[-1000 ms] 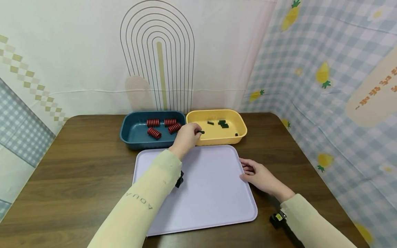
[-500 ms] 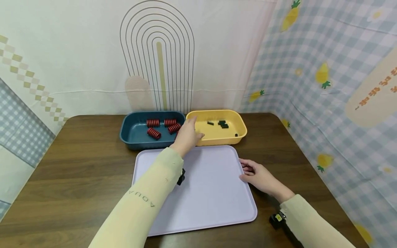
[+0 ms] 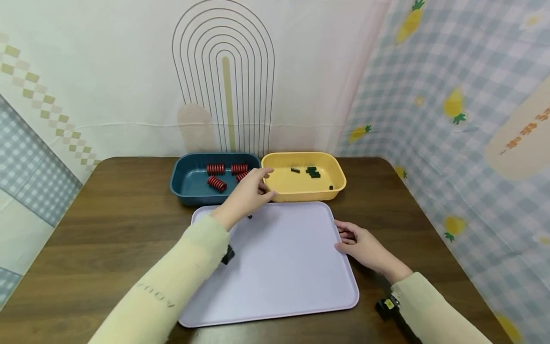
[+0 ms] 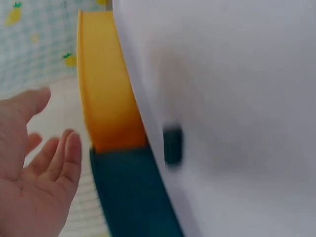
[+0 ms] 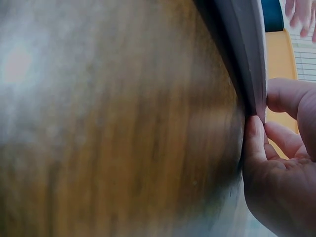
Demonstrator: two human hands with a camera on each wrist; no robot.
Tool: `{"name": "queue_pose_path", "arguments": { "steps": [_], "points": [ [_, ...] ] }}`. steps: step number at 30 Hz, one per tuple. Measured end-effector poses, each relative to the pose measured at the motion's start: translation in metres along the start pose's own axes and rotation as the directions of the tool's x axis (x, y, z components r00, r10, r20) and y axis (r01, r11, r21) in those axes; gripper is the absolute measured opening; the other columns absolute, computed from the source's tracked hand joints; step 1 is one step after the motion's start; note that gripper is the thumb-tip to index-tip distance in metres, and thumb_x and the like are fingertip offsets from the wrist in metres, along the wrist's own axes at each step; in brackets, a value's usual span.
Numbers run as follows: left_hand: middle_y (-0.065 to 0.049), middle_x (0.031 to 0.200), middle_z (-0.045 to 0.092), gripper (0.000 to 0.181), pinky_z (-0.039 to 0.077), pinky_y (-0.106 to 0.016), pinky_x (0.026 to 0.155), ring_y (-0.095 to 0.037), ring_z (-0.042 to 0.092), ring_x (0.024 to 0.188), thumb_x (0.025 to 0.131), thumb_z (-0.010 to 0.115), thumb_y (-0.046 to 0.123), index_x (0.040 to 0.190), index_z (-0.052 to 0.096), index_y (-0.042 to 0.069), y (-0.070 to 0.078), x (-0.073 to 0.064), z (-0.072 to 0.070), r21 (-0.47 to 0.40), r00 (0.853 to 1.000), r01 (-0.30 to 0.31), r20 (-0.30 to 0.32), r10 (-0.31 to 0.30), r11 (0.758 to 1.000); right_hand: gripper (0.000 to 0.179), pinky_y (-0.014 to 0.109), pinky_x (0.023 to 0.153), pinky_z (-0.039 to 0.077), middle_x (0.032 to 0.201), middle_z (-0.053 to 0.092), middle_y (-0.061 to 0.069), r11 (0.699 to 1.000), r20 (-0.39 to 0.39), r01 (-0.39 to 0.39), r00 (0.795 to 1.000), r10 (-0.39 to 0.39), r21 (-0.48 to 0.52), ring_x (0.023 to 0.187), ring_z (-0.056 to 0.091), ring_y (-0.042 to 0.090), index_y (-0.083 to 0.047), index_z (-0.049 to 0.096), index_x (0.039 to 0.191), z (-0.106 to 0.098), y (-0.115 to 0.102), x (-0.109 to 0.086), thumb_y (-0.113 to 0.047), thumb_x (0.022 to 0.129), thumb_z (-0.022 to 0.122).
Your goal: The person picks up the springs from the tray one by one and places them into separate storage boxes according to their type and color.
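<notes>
My left hand (image 3: 246,195) is over the tray's far edge with its fingers spread and nothing in them. Below it, on the pale lilac tray (image 3: 292,267), lies a short dark green cylinder (image 4: 173,146), blurred in the left wrist view and mostly hidden by the hand in the head view. At the tray's right side, my right hand (image 3: 365,246) pinches the rim, thumb on top and fingers underneath. Behind the tray, a yellow bin (image 3: 301,196) contains several more dark green cylinders (image 3: 312,172). Red coil springs (image 3: 216,183) lie in the dark blue bin (image 3: 185,191).
Both bins stand side by side at the back of the brown wooden table (image 3: 124,229), close against the tray's far edge. Patterned cloth (image 3: 301,71) hangs behind the table and along its right side.
A second ago the left hand held a dark green cylinder by the yellow bin. Its fingers have since let go, and the hand has drawn back to the left. The right hand keeps its grip.
</notes>
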State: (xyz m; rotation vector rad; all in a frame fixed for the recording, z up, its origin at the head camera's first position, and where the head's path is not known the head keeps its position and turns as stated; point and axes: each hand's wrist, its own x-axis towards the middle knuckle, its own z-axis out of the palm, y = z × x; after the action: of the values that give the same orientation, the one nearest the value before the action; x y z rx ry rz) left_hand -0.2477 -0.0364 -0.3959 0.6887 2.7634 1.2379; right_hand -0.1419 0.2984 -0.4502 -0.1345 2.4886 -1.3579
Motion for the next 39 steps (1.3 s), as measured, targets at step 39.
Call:
{"name": "queue_pose_path", "arguments": {
  "steps": [39],
  "points": [
    [0.001, 0.088, 0.057, 0.002, 0.049, -0.032, 0.079, -0.013, 0.054, 0.084, 0.089, 0.071, 0.012, 0.091, 0.070, 0.012, -0.040, -0.049, -0.007, 0.318, 0.967, 0.011, 0.237, -0.091, 0.948, 0.064, 0.028, 0.090, 0.048, 0.133, 0.051, 0.012, 0.998, 0.006, 0.007, 1.000, -0.007, -0.065, 0.117, 0.051, 0.025, -0.011, 0.041, 0.147, -0.001, 0.004, 0.004, -0.020, 0.090, 0.070]
  ]
}}
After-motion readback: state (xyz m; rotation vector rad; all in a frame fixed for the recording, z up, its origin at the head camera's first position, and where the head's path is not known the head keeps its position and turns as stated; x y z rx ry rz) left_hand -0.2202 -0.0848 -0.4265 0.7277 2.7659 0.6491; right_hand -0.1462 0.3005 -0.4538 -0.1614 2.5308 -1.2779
